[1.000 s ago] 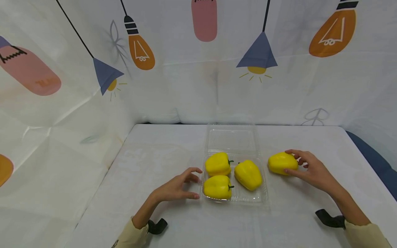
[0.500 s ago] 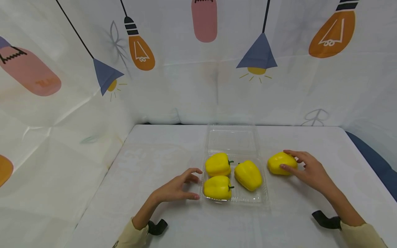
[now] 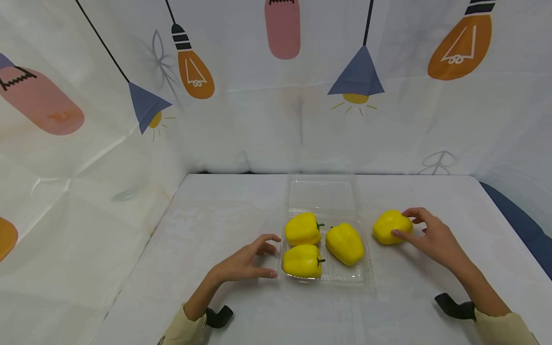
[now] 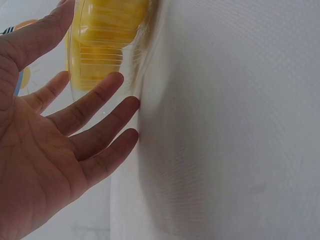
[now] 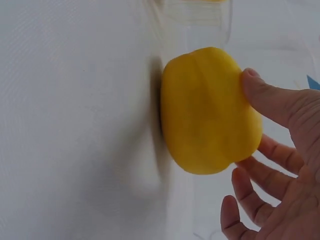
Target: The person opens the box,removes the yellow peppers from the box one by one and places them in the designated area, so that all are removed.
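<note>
A yellow bell pepper (image 3: 392, 227) lies on the table to the right of a clear plastic clamshell box (image 3: 345, 277). My right hand (image 3: 432, 238) pinches this pepper, its thumb on the near side and fingers at the far side; in the right wrist view the pepper (image 5: 210, 112) partly hides the fingertips. Inside the box sit three more yellow peppers: one at the back left (image 3: 303, 229), another at the front left (image 3: 303, 261) and a third on the right (image 3: 345, 244). Beside the box's left wall, my left hand (image 3: 247, 260) holds nothing, fingers spread and loosely bent.
The box's transparent lid (image 3: 322, 194) is folded back flat towards the rear of the white table (image 3: 215, 211). A white curtain (image 3: 258, 124) printed with lamps and bulbs hangs behind the table and along its left side. Each wrist wears a black strap mount.
The right hand shifted slightly left with its fingers closing over the pepper, then the pepper turned a little in its grasp. The left hand and the box stayed put.
</note>
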The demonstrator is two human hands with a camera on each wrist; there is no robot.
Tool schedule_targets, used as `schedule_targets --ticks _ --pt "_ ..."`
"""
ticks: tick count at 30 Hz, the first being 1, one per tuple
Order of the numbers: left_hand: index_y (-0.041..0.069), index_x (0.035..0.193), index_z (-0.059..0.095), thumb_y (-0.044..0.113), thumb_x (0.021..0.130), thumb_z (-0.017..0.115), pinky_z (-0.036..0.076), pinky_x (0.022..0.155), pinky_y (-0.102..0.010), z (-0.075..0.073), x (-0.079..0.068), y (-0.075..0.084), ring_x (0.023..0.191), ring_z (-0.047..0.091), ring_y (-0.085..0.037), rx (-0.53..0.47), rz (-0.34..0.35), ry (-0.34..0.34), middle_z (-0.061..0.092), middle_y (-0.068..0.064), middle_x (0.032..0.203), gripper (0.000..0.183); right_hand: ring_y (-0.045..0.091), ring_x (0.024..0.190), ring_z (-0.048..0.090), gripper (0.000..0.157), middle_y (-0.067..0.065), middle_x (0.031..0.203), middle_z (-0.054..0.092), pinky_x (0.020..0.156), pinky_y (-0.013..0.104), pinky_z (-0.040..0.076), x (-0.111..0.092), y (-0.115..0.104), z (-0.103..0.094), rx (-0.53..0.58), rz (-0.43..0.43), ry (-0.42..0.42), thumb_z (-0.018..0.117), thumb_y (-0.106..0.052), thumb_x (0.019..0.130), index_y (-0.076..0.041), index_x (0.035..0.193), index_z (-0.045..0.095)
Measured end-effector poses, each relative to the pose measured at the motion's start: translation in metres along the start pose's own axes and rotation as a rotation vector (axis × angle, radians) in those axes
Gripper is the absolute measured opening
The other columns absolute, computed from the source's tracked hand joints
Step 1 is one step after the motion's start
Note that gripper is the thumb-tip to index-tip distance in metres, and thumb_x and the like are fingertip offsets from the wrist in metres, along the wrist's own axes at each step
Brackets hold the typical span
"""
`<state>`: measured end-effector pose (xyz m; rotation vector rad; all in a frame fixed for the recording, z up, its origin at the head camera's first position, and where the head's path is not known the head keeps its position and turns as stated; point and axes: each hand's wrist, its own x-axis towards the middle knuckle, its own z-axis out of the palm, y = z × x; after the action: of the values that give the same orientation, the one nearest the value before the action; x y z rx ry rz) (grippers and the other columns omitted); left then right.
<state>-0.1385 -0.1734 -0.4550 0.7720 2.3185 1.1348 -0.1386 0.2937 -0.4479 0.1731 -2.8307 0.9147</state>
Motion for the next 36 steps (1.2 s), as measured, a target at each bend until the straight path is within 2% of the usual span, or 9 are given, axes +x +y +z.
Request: schedule_targets --ticks 5,10,14,20,25,31,36 --pt "0.035 0.137 0.029 0.041 0.078 0.075 0.037 0.103 -0.047 0.0004 0.0001 -0.0013 0.117 0.051 -0.016 -0.002 -0.003 0.001 0.056 0.005 0.123 0.075 0.038 0.096 0.047 0.054 0.022 0.117 0.055 0.071 0.053 0.044 -0.0007 -0.0002 -0.0043 -0.027 -0.082 0.053 0.078 -0.032 0.078 -0.005 0.120 0.058" --pt "0.036 0.136 0.029 0.041 0.078 0.075 0.037 0.103 -0.047 0.0002 -0.0001 -0.0021 0.117 0.051 -0.016 -0.007 -0.003 0.004 0.057 0.005 0.122 0.074 0.033 0.095 0.047 0.053 0.020 0.117 0.056 0.069 0.046 0.044 -0.0016 -0.0012 -0.0068 -0.049 -0.129 0.064 0.079 -0.023 0.077 -0.006 0.122 0.059" --pt "0.036 0.136 0.029 0.041 0.078 0.075 0.037 0.103 -0.046 0.0002 -0.0002 -0.0022 0.117 0.051 -0.016 -0.008 0.000 0.004 0.057 0.006 0.122 0.074 0.034 0.096 0.049 0.052 0.020 0.120 0.055 0.070 0.050 0.045 -0.0015 -0.0011 -0.0074 -0.051 -0.120 0.052 0.078 -0.016 0.078 -0.005 0.123 0.055" --pt "0.036 0.137 0.029 0.040 0.078 0.075 0.037 0.103 -0.046 0.0003 -0.0004 -0.0017 0.117 0.051 -0.016 -0.013 -0.001 0.001 0.056 0.006 0.122 0.074 0.039 0.099 0.049 0.048 0.023 0.118 0.055 0.073 0.057 0.044 -0.0016 -0.0018 -0.0083 -0.028 -0.066 0.024 0.074 -0.015 0.081 -0.002 0.121 0.050" --pt "0.036 0.137 0.029 0.040 0.079 0.075 0.036 0.103 -0.047 0.0004 -0.0008 -0.0015 0.117 0.051 -0.016 -0.018 -0.002 0.004 0.056 0.006 0.122 0.074 0.040 0.103 0.047 0.046 0.022 0.122 0.053 0.075 0.059 0.043 -0.0024 -0.0031 -0.0079 -0.023 -0.071 0.012 0.071 -0.011 0.083 -0.002 0.123 0.048" --pt "0.031 0.139 0.029 0.041 0.078 0.075 0.037 0.103 -0.046 0.0004 -0.0009 -0.0011 0.117 0.051 -0.014 -0.014 -0.008 0.005 0.056 0.008 0.122 0.077 0.039 0.105 0.046 0.047 0.022 0.130 0.049 0.074 0.058 0.044 -0.0027 -0.0028 -0.0060 -0.020 -0.098 0.013 0.068 -0.009 0.085 -0.002 0.126 0.046" --pt "0.030 0.139 0.029 0.042 0.078 0.075 0.038 0.102 -0.045 0.0000 -0.0013 0.0002 0.117 0.051 -0.015 -0.005 -0.012 0.005 0.056 0.008 0.123 0.077 0.038 0.104 0.047 0.046 0.022 0.125 0.052 0.073 0.055 0.044 -0.0039 -0.0034 -0.0053 -0.015 -0.109 0.025 0.069 -0.012 0.086 -0.003 0.126 0.047"
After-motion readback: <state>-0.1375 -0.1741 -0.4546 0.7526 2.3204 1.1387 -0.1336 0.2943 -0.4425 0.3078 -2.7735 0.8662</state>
